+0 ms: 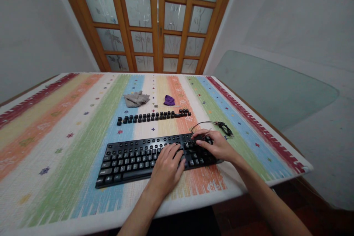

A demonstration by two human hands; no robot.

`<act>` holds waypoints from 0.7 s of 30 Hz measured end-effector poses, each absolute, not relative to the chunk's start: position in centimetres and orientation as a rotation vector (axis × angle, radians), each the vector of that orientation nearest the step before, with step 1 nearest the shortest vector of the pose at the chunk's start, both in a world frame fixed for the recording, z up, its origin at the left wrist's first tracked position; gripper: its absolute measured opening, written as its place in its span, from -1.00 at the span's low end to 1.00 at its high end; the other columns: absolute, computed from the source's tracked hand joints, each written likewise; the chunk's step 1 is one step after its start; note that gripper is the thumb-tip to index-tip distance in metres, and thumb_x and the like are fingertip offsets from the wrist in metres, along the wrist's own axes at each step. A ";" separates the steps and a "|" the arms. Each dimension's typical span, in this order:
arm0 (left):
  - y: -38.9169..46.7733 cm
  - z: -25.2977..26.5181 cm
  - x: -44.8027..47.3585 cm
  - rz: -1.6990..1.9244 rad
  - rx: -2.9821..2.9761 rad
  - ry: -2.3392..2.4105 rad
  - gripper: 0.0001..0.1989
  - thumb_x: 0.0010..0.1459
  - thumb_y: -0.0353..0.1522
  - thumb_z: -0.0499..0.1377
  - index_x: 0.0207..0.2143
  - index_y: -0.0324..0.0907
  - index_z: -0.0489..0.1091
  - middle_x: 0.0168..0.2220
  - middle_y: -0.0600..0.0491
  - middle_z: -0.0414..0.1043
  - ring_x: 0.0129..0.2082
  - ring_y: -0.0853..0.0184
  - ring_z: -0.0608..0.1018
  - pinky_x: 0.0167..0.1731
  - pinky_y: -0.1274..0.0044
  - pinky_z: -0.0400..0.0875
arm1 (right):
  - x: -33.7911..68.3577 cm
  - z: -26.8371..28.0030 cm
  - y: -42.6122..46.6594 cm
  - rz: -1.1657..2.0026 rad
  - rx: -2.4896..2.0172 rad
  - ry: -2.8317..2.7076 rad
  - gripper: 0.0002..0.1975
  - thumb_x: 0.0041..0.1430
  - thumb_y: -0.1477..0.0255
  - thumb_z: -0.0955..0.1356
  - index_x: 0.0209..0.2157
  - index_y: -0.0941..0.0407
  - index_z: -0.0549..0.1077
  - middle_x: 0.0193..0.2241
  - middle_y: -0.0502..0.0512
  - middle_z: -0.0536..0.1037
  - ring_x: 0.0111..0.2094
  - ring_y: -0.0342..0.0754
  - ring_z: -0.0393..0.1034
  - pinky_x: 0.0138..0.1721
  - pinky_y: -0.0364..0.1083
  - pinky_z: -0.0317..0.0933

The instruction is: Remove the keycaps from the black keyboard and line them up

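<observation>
A black keyboard (129, 160) lies slightly tilted on the striped tablecloth. Its upper rows show bare switches, while caps still cover the lower letter rows. My left hand (167, 166) rests on the keyboard's right-middle part with its fingers stretched out. Over the keys to the right, my right hand (211, 143) is closed in a pinch around a small dark tool with thin wires (198, 138), which looks like a keycap puller. The fingers partly hide it. Loose black keycaps (148, 117) lie in two rows beyond the keyboard.
A grey cloth (136, 99) and a crumpled purple cloth (169, 100) lie behind the keycaps. A thin brush (167, 106) lies just in front of them. The keyboard's bundled cable (225, 128) rests at the right. The table's front edge (193, 204) runs under my forearms.
</observation>
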State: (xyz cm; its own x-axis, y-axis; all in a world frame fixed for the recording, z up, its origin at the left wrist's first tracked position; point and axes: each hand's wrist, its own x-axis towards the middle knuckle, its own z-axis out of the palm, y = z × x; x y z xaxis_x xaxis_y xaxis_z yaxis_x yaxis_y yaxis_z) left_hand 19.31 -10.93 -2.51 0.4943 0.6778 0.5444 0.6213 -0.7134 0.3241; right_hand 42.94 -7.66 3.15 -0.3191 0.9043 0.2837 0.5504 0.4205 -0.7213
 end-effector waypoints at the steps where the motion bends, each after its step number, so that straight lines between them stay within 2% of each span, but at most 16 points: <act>1: -11.0 -2.5 19.3 1.016 2.641 1.153 -0.79 0.29 -0.41 0.13 -0.05 -0.24 0.44 0.07 -0.16 0.49 0.09 0.05 0.52 0.12 0.10 0.44 | 43.1 3.1 -7.7 0.656 -1.233 -2.014 -0.85 0.22 0.38 0.38 -0.21 0.10 0.57 -0.21 0.15 0.65 -0.15 0.07 0.55 -0.07 0.03 0.38; 13: -11.2 -2.8 19.4 0.997 2.669 1.155 -0.75 0.32 -0.41 0.07 -0.01 -0.28 0.43 0.08 -0.20 0.48 0.13 0.03 0.50 0.15 0.06 0.41 | 43.2 1.8 -8.3 0.701 -1.281 -1.932 -0.82 0.21 0.35 0.39 -0.19 0.11 0.56 -0.23 0.14 0.67 -0.19 0.04 0.57 -0.14 -0.01 0.39; 21: -11.2 -2.7 19.4 0.988 2.672 1.157 -0.74 0.31 -0.42 0.07 -0.01 -0.26 0.43 0.08 -0.19 0.49 0.13 0.02 0.50 0.14 0.08 0.43 | 42.0 1.3 -8.0 0.655 -1.272 -1.903 -0.91 0.17 0.42 0.39 -0.30 0.09 0.55 -0.28 0.10 0.67 -0.24 0.02 0.58 -0.16 -0.03 0.41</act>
State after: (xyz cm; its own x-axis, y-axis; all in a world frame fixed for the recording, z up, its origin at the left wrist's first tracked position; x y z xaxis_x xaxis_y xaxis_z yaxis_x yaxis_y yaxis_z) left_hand 19.38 -11.20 -2.68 0.5108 0.6746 0.5328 0.6317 -0.7150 0.2996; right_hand 42.02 -8.02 1.28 -0.2321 0.9259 0.2980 0.5465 0.3776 -0.7475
